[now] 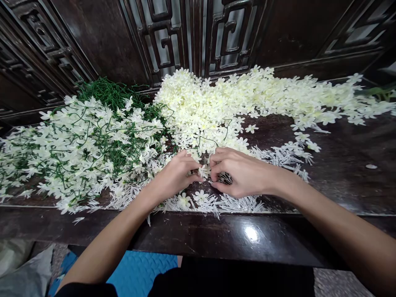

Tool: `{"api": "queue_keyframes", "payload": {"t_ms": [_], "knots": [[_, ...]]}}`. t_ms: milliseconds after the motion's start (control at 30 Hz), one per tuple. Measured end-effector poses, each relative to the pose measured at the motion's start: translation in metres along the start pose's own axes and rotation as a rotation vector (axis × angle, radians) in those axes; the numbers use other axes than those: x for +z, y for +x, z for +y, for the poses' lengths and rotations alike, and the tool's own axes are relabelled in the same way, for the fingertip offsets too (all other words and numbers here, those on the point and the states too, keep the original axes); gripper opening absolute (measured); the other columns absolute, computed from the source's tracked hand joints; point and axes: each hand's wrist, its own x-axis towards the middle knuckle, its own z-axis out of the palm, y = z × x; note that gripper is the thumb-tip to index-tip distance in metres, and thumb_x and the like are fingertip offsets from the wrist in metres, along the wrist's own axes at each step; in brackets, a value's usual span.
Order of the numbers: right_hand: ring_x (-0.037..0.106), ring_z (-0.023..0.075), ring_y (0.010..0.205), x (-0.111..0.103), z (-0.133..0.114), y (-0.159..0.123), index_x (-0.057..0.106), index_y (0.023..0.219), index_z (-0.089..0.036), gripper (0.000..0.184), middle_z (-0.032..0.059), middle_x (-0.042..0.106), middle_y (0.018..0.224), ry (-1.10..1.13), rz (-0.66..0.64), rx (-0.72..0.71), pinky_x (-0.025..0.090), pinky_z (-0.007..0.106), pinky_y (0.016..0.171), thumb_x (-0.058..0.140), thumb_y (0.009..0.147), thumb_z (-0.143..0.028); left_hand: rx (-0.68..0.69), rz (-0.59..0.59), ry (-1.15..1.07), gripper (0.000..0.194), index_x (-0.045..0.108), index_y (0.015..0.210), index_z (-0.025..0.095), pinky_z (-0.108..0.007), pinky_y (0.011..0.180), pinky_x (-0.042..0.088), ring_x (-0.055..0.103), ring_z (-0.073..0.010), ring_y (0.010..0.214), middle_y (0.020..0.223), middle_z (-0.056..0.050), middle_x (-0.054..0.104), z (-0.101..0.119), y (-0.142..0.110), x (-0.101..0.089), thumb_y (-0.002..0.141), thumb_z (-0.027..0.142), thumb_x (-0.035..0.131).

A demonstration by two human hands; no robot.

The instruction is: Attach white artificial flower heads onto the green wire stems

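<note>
My left hand (pixel 175 175) and my right hand (pixel 243 171) meet over the middle of a dark wooden table (pixel 340 173). Both pinch one small white artificial flower (pixel 204 171) between their fingertips. Loose white spiky flower parts (pixel 238 203) lie under and around my hands. A big heap of loose cream-white flower heads (pixel 222 103) lies just behind them. To the left spreads a heap of green wire stems with white flowers on them (pixel 80 148).
A dark carved wooden screen (pixel 192 37) stands right behind the table. The table's glossy front edge (pixel 216 235) runs below my hands. A blue mat (pixel 139 274) and a grey bag (pixel 21 268) lie on the floor. A single petal (pixel 371 166) rests at the right.
</note>
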Motion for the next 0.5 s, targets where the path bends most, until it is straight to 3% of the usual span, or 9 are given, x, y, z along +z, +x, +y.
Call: {"api": "queue_keyframes", "payload": {"t_ms": [100,300,433,500], "knots": [[0.056,0.0204,0.08,-0.001,0.002,0.0,0.064,0.067,-0.02,0.01,0.0024,0.058,0.076,0.034,-0.005,0.006,0.039,0.052,0.095,0.058,0.072,-0.014,-0.046,0.02,-0.023,0.012,0.063,0.074,0.017,-0.028,0.068,0.036,0.046,-0.0157,0.07,0.065,0.002,0.058,0.001,0.0,0.0,0.082,0.025,0.068],[0.057,0.0215,0.093,-0.01,0.002,-0.001,0.063,0.076,-0.018,0.009,0.007,0.063,0.097,0.202,0.167,0.043,0.048,0.044,0.084,0.054,0.078,-0.019,-0.201,0.341,-0.176,0.017,0.06,0.069,0.016,-0.026,0.058,0.038,0.049,-0.0139,0.062,0.064,0.001,0.059,0.005,0.003,-0.005,0.08,0.025,0.07],[0.062,0.017,0.073,-0.012,-0.006,0.0,0.064,0.081,-0.017,0.012,0.0053,0.067,0.08,0.361,0.245,0.06,0.053,0.037,0.069,0.053,0.081,-0.021,-0.309,0.406,-0.422,0.002,0.063,0.083,0.015,-0.025,0.056,0.045,0.057,-0.0133,0.065,0.076,-0.003,0.065,0.009,0.004,-0.008,0.081,0.016,0.064],[0.062,0.015,0.068,-0.011,-0.009,0.0,0.065,0.082,-0.016,0.013,0.0041,0.068,0.076,0.416,0.278,0.044,0.053,0.034,0.065,0.053,0.083,-0.021,-0.315,0.421,-0.526,0.011,0.065,0.087,0.015,-0.027,0.062,0.051,0.062,-0.0144,0.073,0.085,-0.005,0.068,0.011,0.004,-0.007,0.078,0.009,0.061]]}}
